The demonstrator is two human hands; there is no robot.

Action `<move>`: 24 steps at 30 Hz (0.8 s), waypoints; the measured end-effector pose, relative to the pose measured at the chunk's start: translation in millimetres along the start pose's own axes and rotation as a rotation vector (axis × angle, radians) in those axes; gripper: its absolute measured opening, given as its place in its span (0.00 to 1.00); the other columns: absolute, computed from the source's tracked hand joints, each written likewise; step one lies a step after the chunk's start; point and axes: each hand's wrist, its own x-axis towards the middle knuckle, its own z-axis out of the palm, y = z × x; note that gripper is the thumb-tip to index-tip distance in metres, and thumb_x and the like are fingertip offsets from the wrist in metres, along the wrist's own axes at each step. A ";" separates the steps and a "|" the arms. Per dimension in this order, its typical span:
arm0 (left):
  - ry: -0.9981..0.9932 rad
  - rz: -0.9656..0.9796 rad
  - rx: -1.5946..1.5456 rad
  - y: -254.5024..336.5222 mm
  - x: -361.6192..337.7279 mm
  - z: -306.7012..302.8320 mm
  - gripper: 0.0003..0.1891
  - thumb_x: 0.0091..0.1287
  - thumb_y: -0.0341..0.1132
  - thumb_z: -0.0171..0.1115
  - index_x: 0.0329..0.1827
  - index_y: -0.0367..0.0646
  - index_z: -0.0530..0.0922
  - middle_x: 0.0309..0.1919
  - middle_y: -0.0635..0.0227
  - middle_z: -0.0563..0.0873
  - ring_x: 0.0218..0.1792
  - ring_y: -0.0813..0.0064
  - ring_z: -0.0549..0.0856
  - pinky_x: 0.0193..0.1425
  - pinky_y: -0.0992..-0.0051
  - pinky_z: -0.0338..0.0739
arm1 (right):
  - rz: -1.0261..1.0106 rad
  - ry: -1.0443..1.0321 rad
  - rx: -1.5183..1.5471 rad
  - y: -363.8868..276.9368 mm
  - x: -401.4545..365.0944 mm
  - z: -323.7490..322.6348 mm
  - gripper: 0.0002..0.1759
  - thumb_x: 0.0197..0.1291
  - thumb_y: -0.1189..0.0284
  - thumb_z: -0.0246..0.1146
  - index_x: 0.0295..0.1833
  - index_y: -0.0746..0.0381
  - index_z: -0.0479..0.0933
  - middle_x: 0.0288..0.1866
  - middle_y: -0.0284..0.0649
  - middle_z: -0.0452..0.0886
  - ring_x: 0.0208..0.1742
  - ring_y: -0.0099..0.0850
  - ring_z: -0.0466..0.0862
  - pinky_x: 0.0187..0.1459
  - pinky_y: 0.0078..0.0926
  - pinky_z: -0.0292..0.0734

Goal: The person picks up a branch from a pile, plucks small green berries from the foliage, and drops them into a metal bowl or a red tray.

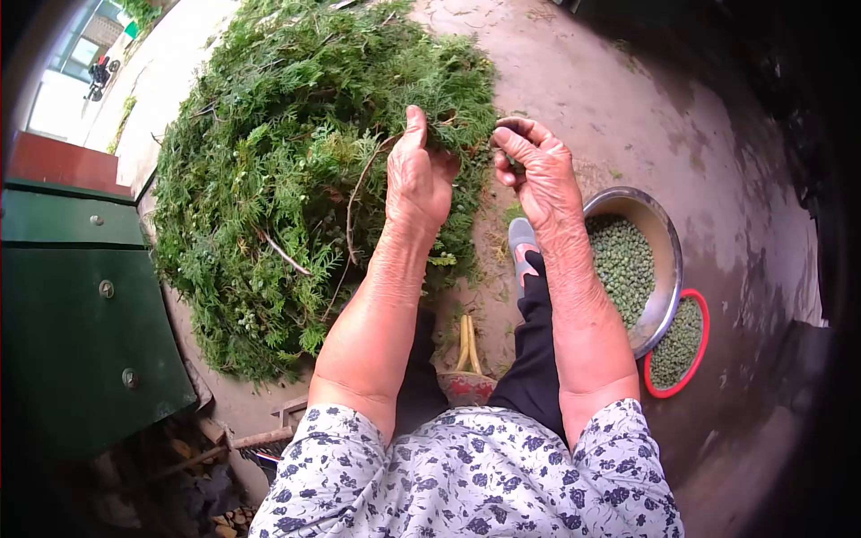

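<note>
My left hand [421,175] is over the right side of a big heap of cut evergreen branches [260,179]. Its thumb points up while the other fingers curl away, partly hidden, around a leafy branch whose thin brown stem [357,193] runs down across the heap. Just right of it, my right hand [541,170] is closed, thumb against the bent index finger. What lies inside these fingers I cannot tell. Below and right of that hand stands a metal basin [662,229] of small round green berries [621,264], its near side overlapped by my forearm.
A red-rimmed basket [704,336] with more green berries touches the basin. Between my legs is a low seat [468,386] with yellowish bars. My grey shoe [522,242] rests on the concrete floor [717,179]. Dark green metal cabinets [85,323] stand at left.
</note>
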 end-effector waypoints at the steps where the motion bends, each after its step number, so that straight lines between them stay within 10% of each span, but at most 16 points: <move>1: 0.025 -0.025 0.027 -0.1 0.1 -0.5 0.19 0.71 0.48 0.46 0.54 0.42 0.70 0.43 0.60 0.81 0.44 0.63 0.80 0.51 0.58 0.74 | 0.023 0.070 -0.039 0.8 -1.6 2.3 0.07 0.56 0.78 0.63 0.41 0.64 0.76 0.29 0.32 0.78 0.23 0.18 0.75 0.19 0.12 0.67; 20: -0.074 -0.045 0.283 -11.7 -7.8 6.6 0.09 0.65 0.39 0.60 0.38 0.42 0.78 0.32 0.72 0.81 0.32 0.78 0.78 0.25 0.75 0.75 | -0.096 -0.055 -0.341 12.4 -0.9 7.9 0.10 0.50 0.82 0.60 0.40 0.66 0.77 0.25 0.30 0.78 0.22 0.14 0.72 0.21 0.15 0.67; 24: -0.024 0.084 0.353 -14.7 -15.6 13.9 0.08 0.62 0.33 0.63 0.39 0.38 0.80 0.34 0.69 0.84 0.33 0.79 0.79 0.39 0.77 0.71 | -0.317 -0.011 -0.826 10.2 -0.2 3.8 0.09 0.50 0.82 0.59 0.40 0.68 0.75 0.24 0.35 0.76 0.22 0.21 0.73 0.25 0.21 0.70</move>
